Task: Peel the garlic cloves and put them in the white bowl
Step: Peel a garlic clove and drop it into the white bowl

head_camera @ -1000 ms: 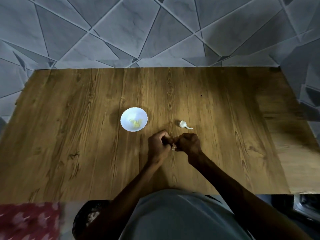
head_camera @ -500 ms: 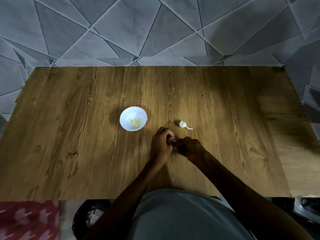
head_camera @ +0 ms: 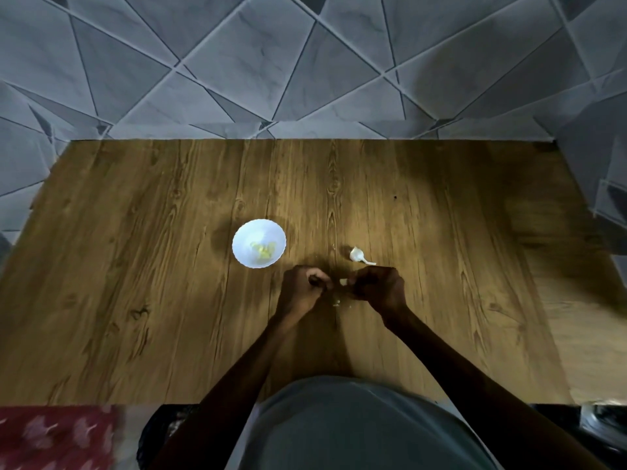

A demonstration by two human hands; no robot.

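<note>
From the head camera, a brown wood-grain table (head_camera: 135,266) fills the middle of the scene, with grey triangle-patterned tiles (head_camera: 237,62) beyond its far edge and on both sides.

A small round white bowl (head_camera: 244,256) stands on the table just left of centre. Yellowish peeled garlic cloves (head_camera: 263,248) lie inside it. To the right of the bowl and well apart from it, a white garlic remnant with a thin stalk (head_camera: 356,254) lies on the wood, just beyond the right hand.

Both hands are on the near side of these things, close together above the table. The left hand (head_camera: 302,290) has its fingers curled tightly inward; I cannot tell whether anything is inside them. The right hand (head_camera: 381,288) also has curled fingers, and its fingertips pinch a small pale garlic piece (head_camera: 343,282), which shows in the narrow gap between the two hands. Below that gap, a few pale scraps of skin (head_camera: 336,303) lie on the wood.

At the near edge are the person's grey shirt (head_camera: 356,429), a red patterned cloth (head_camera: 51,435) on the left, and a dark bag-like shape (head_camera: 159,432) beside it, too dim to identify.
</note>
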